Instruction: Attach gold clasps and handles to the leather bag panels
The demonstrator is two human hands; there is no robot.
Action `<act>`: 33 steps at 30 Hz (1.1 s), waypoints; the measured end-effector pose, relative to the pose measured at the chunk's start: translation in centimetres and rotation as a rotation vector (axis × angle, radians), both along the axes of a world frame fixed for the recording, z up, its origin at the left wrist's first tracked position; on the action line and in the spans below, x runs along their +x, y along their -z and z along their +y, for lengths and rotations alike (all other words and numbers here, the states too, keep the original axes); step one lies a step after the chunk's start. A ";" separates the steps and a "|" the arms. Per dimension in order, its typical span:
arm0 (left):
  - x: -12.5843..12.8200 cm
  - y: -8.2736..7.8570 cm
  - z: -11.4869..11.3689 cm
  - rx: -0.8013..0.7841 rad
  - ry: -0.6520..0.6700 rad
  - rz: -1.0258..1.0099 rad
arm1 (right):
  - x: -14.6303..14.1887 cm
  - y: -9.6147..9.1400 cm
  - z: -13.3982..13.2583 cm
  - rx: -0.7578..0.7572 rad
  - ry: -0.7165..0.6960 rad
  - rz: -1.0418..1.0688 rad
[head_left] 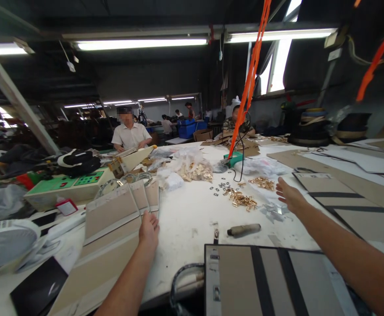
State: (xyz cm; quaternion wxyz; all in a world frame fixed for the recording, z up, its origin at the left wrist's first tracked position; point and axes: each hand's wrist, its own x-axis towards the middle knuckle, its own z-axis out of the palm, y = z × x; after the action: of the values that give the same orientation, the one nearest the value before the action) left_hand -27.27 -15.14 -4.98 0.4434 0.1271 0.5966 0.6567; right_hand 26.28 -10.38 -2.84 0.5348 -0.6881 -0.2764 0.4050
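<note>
My left hand (149, 228) is at the right edge of a stack of beige board panels (113, 211), its fingers loosely curled and apart, with no object visible in it. Over the table's right side my right hand (290, 195) is open, fingers stretched out and holding nothing, beside a pile of gold metal fittings (262, 182) and small clear plastic pieces (276, 211). In front of me lies a beige panel with black straps (238, 281), metal fittings along its left side. A dark handle loop (175, 281) is beside it. Beyond the panel lies a grey-brown cylindrical tool (244, 230).
More gold fittings (243, 199) and a plastic bag of them (195, 169) lie on the white table. Orange strips (249, 83) hang to a green object (236, 159). A fan (9, 241) and a green-topped machine (67, 186) stand left. Strapped panels (340, 193) lie right. People work beyond.
</note>
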 end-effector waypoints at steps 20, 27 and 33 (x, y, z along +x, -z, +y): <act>13.1 -0.3 -1.8 -0.128 0.310 0.052 | -25.4 3.0 -3.9 -0.075 -0.615 0.141; 8.9 -1.8 -2.4 -0.143 0.304 0.135 | -21.1 1.2 -2.1 -0.068 -0.589 0.141; 2.8 -2.1 -2.7 -0.186 0.251 0.135 | -14.5 1.5 -1.4 -0.158 -0.470 0.158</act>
State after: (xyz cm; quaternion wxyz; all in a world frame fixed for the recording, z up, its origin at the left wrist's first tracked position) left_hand -24.51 -17.82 -2.93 0.4906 0.2029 0.6627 0.5282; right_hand 11.82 -11.74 -4.31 0.3904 -0.6108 -0.3534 0.5912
